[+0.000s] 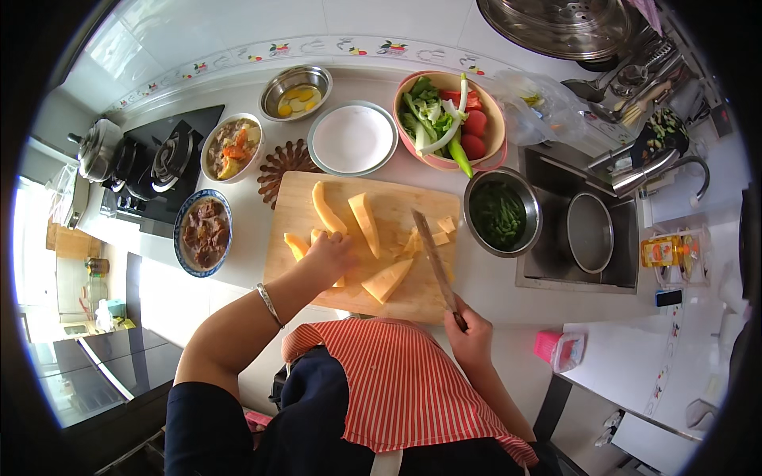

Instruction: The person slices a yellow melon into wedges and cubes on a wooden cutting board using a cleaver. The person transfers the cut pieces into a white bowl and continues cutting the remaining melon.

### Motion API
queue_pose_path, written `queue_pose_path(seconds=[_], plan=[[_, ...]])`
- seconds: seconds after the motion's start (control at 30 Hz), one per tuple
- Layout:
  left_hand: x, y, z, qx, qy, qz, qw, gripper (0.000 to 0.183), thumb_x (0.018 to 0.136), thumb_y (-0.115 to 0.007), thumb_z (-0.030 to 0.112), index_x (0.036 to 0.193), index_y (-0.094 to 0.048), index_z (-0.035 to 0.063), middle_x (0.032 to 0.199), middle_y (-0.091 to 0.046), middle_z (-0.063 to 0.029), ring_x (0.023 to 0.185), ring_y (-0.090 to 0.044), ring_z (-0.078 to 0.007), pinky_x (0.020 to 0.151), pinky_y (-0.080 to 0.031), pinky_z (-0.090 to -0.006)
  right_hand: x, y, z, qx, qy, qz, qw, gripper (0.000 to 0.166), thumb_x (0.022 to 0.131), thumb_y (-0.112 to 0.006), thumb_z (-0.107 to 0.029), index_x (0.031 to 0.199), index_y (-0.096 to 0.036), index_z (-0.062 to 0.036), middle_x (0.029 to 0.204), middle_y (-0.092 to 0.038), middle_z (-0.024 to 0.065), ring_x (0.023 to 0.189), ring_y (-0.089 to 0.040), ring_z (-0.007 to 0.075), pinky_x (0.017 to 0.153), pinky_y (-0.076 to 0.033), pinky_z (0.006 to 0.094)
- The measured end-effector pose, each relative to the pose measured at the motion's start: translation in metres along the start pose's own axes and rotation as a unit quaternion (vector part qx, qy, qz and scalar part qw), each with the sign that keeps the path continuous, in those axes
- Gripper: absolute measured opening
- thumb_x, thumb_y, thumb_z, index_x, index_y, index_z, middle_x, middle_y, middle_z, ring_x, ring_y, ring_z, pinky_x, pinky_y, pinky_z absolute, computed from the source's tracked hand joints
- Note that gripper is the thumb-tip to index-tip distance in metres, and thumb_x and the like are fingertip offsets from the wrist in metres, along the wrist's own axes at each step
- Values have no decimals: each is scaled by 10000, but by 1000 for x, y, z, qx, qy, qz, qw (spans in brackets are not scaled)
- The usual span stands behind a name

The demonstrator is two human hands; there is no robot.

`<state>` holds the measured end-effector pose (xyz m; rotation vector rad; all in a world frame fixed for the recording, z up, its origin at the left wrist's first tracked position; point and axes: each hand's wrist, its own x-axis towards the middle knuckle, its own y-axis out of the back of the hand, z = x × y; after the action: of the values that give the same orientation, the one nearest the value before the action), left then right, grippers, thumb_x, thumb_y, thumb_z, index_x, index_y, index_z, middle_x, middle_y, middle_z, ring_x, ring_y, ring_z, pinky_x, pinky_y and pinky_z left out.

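Note:
My right hand (468, 330) grips the dark handle of a kitchen knife (437, 262), its long blade slanting up and left over the wooden cutting board (417, 193). Orange-yellow pieces that look like peeled pumpkin lie about the board. My left hand (328, 257) reaches down among them at the left; its fingers are partly hidden and slightly blurred, so a grip on a piece cannot be made out. A curved slice (327, 208) and a wedge (364, 223) lie beyond that hand. Between both hands rests a thick wedge (387, 281). Thin scraps (414, 243) sit by the blade.
Behind the board stand stacked plates (352, 140), a steel bowl of cracked eggs (296, 94) and a pot of vegetables (425, 152). Two bowls of meat (204, 232) flank the stove (172, 160). A steel bowl of greens (503, 211) stands near the sink (550, 271).

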<state>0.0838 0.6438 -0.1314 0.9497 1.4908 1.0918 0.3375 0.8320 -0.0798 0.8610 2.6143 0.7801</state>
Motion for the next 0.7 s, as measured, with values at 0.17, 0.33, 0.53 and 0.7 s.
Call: queue_pose_path(seconds=[0.17, 0.33, 0.53, 0.7], plan=[[-6, -12, -7, -32, -26, 101, 994, 424, 659, -714, 220, 1069, -609, 192, 1076, -533, -52, 1039, -517, -252, 815, -440, -436, -7, 0, 0, 17, -7, 3, 1000, 282, 822, -634, -83, 1086, -666, 11, 739, -640, 137, 510, -514, 149, 528, -449, 291], [-3, 13, -20, -37, -6, -34, 999, 390, 734, -689, 162, 1098, -550, 137, 1047, -601, -49, 1068, -558, -234, 912, -433, -413, -9, 4, -5, 13, -7, 0, 1000, 284, 833, -633, -87, 1096, -657, 16, 766, -651, 146, 512, -507, 153, 530, -450, 290], [-14, 64, -29, -367, 150, 24, 918, 431, 765, -659, 75, 1163, -496, 72, 1093, -603, -89, 1050, -592, -263, 931, -454, -393, -6, 7, -6, 9, 14, -1, 1000, 320, 828, -635, -82, 1135, -647, 7, 761, -647, 152, 530, -526, 160, 540, -456, 293], [-6, 59, -18, -804, 190, 79, 559, 434, 902, -564, 179, 1287, -426, 34, 1157, -588, -96, 1072, -601, -240, 925, -479, -400, -3, 8, -9, 24, 54, 12, 998, 321, 823, -638, -82, 1136, -655, -17, 705, -617, 121, 524, -539, 174, 519, -452, 298]])
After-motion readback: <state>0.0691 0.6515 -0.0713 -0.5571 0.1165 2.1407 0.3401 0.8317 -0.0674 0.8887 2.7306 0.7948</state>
